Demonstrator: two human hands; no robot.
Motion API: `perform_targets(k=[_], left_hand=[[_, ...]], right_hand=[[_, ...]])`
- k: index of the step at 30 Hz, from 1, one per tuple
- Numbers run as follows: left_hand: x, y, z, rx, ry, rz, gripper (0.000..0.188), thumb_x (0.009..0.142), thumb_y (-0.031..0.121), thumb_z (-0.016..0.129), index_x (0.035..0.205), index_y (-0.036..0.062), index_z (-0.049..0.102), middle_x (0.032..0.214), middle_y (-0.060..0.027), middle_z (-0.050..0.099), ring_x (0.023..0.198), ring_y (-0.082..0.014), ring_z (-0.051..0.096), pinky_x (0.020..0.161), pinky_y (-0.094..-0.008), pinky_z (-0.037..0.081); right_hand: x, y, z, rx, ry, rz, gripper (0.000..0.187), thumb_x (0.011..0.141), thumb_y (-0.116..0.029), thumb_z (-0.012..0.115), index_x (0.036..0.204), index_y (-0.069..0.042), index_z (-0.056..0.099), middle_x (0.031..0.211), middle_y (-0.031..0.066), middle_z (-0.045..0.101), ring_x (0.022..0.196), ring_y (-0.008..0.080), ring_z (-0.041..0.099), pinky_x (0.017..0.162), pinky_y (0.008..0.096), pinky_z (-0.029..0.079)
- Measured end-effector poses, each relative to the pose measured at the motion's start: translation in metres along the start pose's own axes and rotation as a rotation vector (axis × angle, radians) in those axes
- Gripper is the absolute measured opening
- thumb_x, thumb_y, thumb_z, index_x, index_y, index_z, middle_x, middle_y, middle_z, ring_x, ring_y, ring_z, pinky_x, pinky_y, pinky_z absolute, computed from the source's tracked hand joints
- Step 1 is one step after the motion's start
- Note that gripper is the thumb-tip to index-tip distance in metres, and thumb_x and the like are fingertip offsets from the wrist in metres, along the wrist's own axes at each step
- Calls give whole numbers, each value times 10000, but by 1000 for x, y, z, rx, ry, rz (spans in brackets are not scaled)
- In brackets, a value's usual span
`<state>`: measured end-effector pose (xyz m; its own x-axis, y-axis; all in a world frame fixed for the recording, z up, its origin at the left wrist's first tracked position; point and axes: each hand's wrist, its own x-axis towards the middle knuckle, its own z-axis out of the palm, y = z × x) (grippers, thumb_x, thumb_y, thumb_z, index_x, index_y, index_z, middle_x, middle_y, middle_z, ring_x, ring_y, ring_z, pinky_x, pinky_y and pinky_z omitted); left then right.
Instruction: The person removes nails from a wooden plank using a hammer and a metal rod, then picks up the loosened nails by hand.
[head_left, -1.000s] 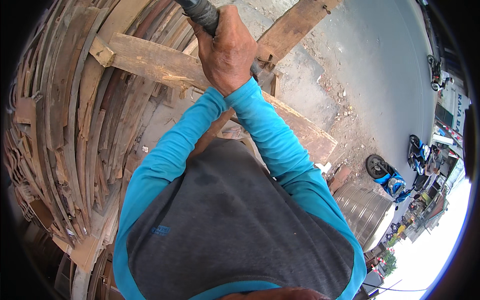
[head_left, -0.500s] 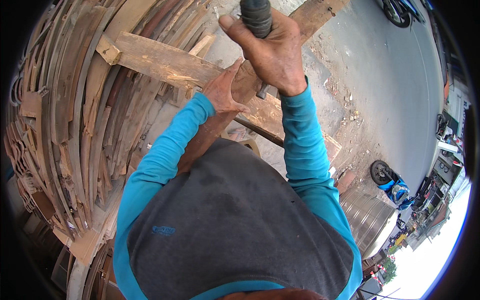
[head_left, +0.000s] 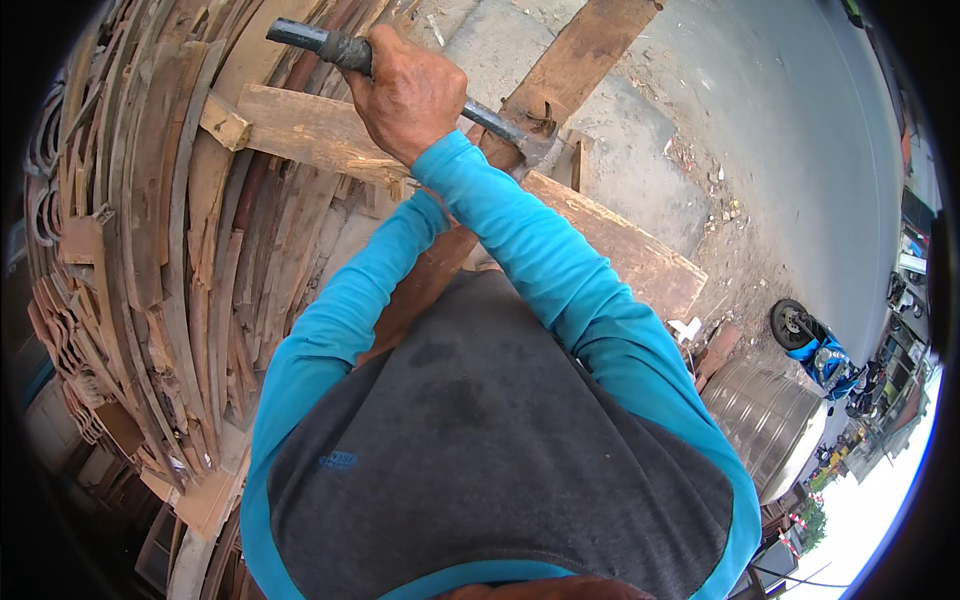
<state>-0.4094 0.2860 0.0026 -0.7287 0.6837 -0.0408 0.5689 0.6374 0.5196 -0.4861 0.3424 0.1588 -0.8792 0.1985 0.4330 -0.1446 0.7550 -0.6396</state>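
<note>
My right hand [head_left: 412, 90] is wrapped round the handle of a claw hammer [head_left: 495, 122]. The grip end points to the upper left, and the metal head rests against a brown plank [head_left: 580, 60]. By the head, a thin, curved dark piece like a bent nail shows on the wood. This plank runs from beside my body to the far right, across a paler timber beam [head_left: 620, 235]. My left forearm [head_left: 375, 265] reaches to the crossing under my right wrist. The right arm covers the left hand, so its fingers are hidden.
A tall stack of old boards [head_left: 150, 230] fills the left side. A short wood block [head_left: 226, 122] sits at the beam's left end. Debris lies along the road edge [head_left: 725, 200]. A metal drum [head_left: 765, 425] and a blue motorbike [head_left: 820, 350] stand at right.
My right hand has swung left and turned the hammer from upright to lying low over the plank, its head now in sight. My right forearm now crosses over my left hand.
</note>
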Motion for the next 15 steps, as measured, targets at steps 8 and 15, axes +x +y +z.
perform_targets(k=[8,15], left_hand=[[-9,2,1,19,37,10,1194,589,535,890,1490,2,315,1480,-292,405,1338,-431,456,1103,-473,406],[2,35,-41,-478,23,-114,1304,588,475,914,1563,33,168,1510,-291,372,1388,-423,410,1170,-447,355]], right_hand=[[17,8,-45,111,-175,-130,297,875,-319,722,912,-57,586,730,181,648,689,351,674,588,474,531],[66,38,-179,592,-413,317,357,935,-334,699,735,-75,555,576,-20,485,500,80,447,464,268,366]])
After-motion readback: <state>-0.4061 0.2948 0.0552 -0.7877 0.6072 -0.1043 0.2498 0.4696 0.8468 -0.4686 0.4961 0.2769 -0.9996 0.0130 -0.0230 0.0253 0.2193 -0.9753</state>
